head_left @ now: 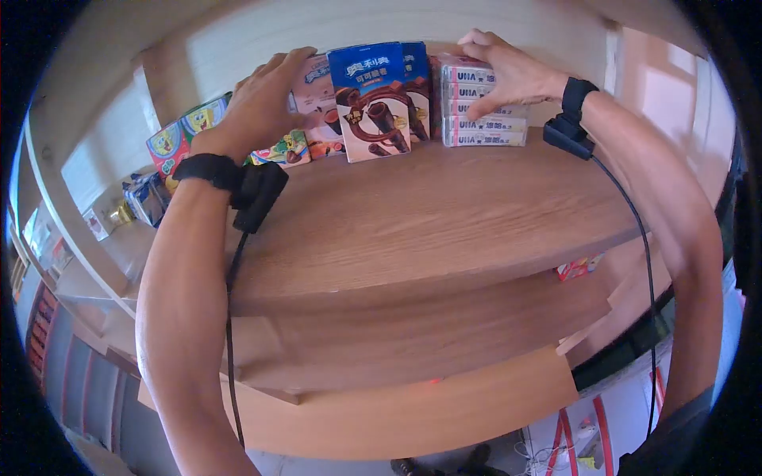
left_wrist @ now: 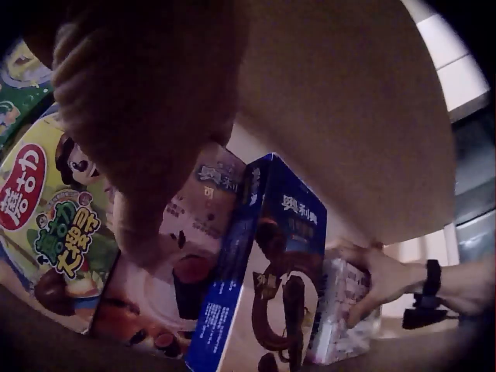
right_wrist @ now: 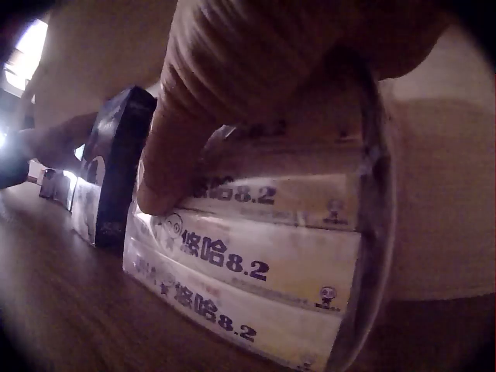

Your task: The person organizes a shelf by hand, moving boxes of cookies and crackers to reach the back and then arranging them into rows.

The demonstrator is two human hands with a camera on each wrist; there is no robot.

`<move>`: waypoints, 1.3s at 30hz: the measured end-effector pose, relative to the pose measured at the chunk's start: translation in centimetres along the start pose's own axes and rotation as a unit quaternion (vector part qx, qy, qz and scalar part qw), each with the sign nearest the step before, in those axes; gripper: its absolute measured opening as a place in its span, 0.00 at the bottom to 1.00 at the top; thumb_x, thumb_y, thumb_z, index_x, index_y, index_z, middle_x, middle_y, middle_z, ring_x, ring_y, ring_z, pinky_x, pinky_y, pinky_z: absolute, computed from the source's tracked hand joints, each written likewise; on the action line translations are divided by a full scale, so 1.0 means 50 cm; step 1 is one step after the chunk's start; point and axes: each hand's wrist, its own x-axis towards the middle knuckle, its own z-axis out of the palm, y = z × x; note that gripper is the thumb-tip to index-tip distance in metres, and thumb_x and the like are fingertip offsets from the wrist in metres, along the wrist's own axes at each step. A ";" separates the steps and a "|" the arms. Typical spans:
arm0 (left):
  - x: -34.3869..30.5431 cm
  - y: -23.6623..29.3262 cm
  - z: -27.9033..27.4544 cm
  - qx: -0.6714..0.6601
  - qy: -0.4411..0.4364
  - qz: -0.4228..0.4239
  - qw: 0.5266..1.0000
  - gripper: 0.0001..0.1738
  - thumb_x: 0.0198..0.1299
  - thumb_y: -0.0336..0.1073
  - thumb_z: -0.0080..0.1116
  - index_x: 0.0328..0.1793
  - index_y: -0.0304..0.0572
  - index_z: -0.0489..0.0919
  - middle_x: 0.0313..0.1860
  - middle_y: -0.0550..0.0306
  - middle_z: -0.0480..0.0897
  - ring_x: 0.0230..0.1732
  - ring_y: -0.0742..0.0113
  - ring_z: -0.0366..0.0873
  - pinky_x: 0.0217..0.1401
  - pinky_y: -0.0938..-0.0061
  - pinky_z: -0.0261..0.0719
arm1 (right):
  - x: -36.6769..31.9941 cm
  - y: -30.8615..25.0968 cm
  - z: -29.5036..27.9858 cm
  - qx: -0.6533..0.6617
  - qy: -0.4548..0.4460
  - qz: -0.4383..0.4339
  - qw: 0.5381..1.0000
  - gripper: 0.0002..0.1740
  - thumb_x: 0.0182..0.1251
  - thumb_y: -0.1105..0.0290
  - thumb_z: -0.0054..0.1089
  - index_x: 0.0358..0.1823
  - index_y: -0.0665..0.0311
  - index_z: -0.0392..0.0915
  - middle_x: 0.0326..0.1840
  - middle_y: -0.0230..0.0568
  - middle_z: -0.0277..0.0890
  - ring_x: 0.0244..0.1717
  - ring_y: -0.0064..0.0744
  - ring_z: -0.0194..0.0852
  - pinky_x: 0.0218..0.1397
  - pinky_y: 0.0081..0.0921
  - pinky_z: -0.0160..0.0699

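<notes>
My left hand (head_left: 260, 101) grips a pink Oreo box (head_left: 316, 91) at its left side. The thumb lies across its printed front in the left wrist view, while the other fingers reach over the top and are partly hidden. To the right stands a blue Oreo roll box (head_left: 371, 99), a little forward of the pink one. My right hand (head_left: 512, 73) holds a clear-wrapped stack of UHA candy packs (head_left: 486, 140), its thumb on the front and its fingers over the top. In the right wrist view the stack (right_wrist: 256, 263) rests on the wooden shelf.
A second blue box (head_left: 416, 63) stands behind the front one. Left of the pink box are a yellow-green snack box (left_wrist: 58, 209) and SpongeBob boxes (head_left: 167, 143). The wooden shelf (head_left: 397, 214) has a curved front edge, with a lower shelf (head_left: 413, 333) beneath.
</notes>
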 end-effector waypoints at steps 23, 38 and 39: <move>0.003 0.085 0.004 0.000 0.064 0.030 0.998 0.71 0.42 0.41 0.86 0.92 0.60 0.53 0.84 0.42 0.66 0.85 0.38 0.60 0.89 0.44 0.55 | -0.003 -0.020 0.000 -0.116 0.019 -0.012 0.993 0.64 0.42 0.29 0.83 0.70 0.74 0.76 0.63 0.54 0.76 0.66 0.54 0.74 0.70 0.41 0.79; 0.012 0.106 0.013 -0.010 0.076 0.067 0.995 0.61 0.46 0.39 0.84 0.88 0.59 0.63 0.79 0.45 0.72 0.82 0.38 0.64 0.87 0.43 0.59 | -0.017 -0.063 -0.001 -0.082 0.065 0.034 0.994 0.58 0.45 0.28 0.82 0.63 0.72 0.78 0.56 0.52 0.76 0.60 0.54 0.76 0.65 0.46 0.79; 0.012 0.105 0.011 -0.019 0.076 0.076 0.994 0.61 0.45 0.36 0.83 0.88 0.56 0.63 0.78 0.42 0.73 0.81 0.36 0.66 0.86 0.45 0.60 | -0.018 -0.061 0.002 -0.083 0.057 0.034 0.994 0.58 0.45 0.28 0.82 0.63 0.72 0.78 0.56 0.52 0.76 0.60 0.54 0.76 0.65 0.46 0.79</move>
